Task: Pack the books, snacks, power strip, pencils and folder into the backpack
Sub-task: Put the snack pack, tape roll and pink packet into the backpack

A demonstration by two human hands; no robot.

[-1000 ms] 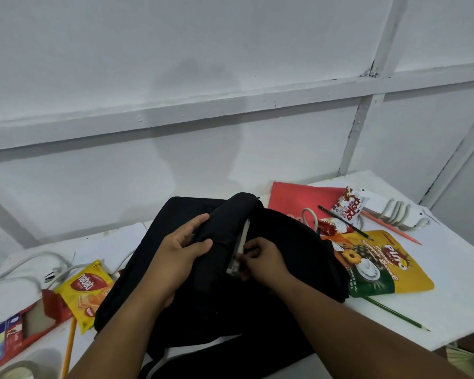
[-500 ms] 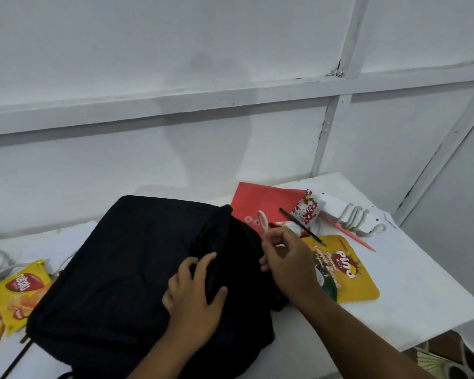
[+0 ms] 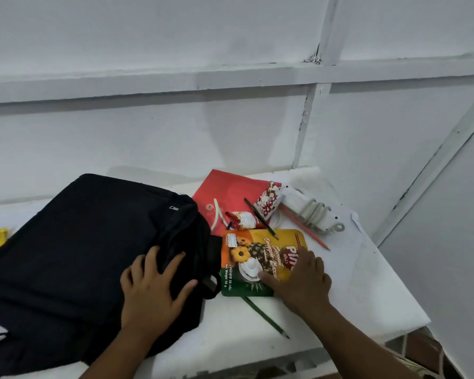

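Black fabric backpack point(image 3: 74, 258) lying flat on white table point(image 3: 367, 291), steadied by left hand point(image 3: 154, 291) with fingers spread flat beside its opening, gripping nothing. Right hand point(image 3: 302, 280) laid open-palmed on yellow-green biscuit pouch point(image 3: 253, 262) just beside bag, not yet lifted. Best done, judging from layout: pinch pouch by an edge, hold zip mouth wide, slide in flat. Legible: "Coconut Pineapple Biscuit", "Net Weight 50 g". Red folder point(image 3: 227, 192), power strip point(image 3: 309, 212), pencils point(image 3: 266, 317) behind and beside, unpacked.
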